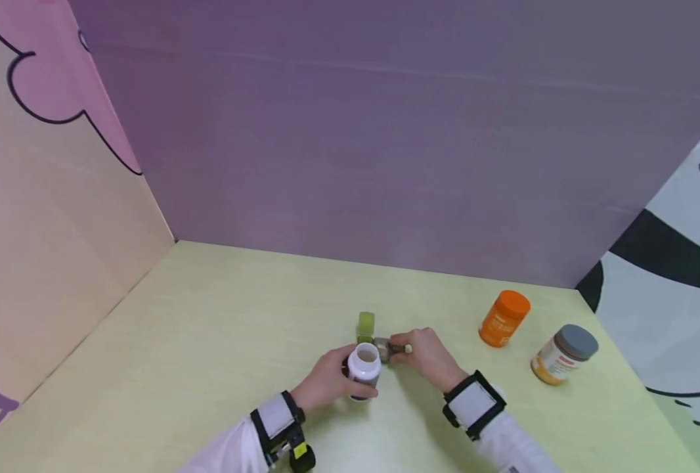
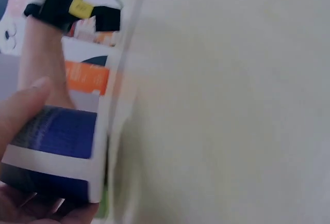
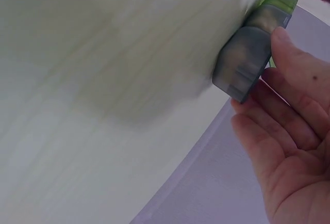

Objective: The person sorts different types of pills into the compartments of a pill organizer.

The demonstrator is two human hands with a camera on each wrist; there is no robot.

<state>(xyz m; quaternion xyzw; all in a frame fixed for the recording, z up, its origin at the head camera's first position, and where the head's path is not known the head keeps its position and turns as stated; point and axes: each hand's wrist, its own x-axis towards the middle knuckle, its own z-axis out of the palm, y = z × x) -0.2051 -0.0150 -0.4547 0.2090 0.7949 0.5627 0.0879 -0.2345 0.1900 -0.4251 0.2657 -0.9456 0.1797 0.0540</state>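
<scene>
My left hand (image 1: 329, 379) grips a white bottle (image 1: 364, 368) whose top is uncapped, its round mouth facing up. In the left wrist view, fingers and thumb wrap round the bottle's dark blue label (image 2: 64, 136). Just right of the bottle, my right hand (image 1: 425, 355) pinches a small translucent grey case (image 3: 245, 59) by one end. A green flip lid (image 1: 366, 325) stands raised at the case's far end, partly behind the bottle. Something pale and blurred shows inside the case; its kind cannot be made out.
To the right stand an orange jar (image 1: 503, 318) with an orange cap and a white-and-yellow jar (image 1: 563, 355) with a grey lid. A purple panel (image 1: 385, 151) rises behind the pale table (image 1: 238, 295); printed panels border both sides.
</scene>
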